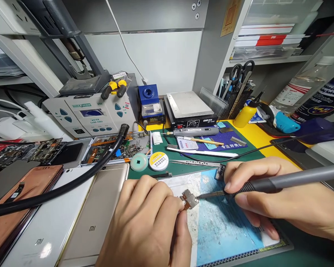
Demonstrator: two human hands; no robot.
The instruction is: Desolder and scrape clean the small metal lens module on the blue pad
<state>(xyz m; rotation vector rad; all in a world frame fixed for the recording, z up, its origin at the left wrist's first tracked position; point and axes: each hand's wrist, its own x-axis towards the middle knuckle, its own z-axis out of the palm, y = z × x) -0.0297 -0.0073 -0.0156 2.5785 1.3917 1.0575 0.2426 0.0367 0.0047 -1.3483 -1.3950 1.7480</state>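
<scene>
My left hand (153, 222) is closed, pinching a small metal part with a copper-coloured flex strip (189, 199) between thumb and forefinger. My right hand (261, 196) is wrapped round a grey soldering iron (292, 180). The iron's thin dark tip (208, 195) points left and meets, or nearly meets, the right edge of the metal part. Beneath both hands lies a worn blue and white work mat (225, 226). Just beyond my right fingertips sits another small metal component (219, 172). My left fingers partly hide the flex strip.
Phones (100, 215) lie at the left under a thick black hose (100, 167). Behind them stands a hot-air station (91, 111), with a tray of circuit boards (86, 157) in front. A heating plate (189, 107), tweezers (196, 163), a brush (203, 151) and a yellow bottle (245, 115) stand or lie farther back.
</scene>
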